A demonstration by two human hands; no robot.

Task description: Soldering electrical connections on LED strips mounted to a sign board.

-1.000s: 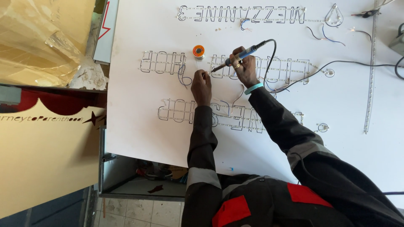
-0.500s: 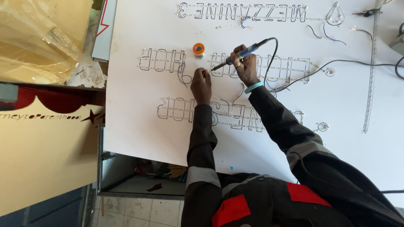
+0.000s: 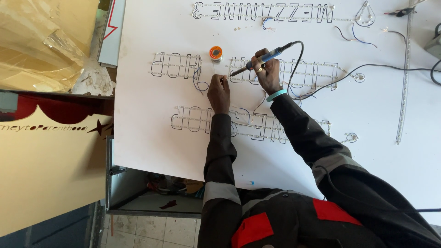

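Observation:
My right hand, with a teal wristband, grips a soldering iron with a blue handle. The iron's tip points left and down onto the white board, at the left end of a row of letter outlines made of LED strip. My left hand rests on the board just left of the tip. Its fingers pinch what looks like a thin solder wire that reaches the tip. An orange solder spool lies just above my left hand.
A black cord runs from the iron off to the right. More LED letter rows and loose wires lie on the board. Crumpled plastic sheet and a beige cut-out panel are at the left. An open metal cabinet sits below the board's edge.

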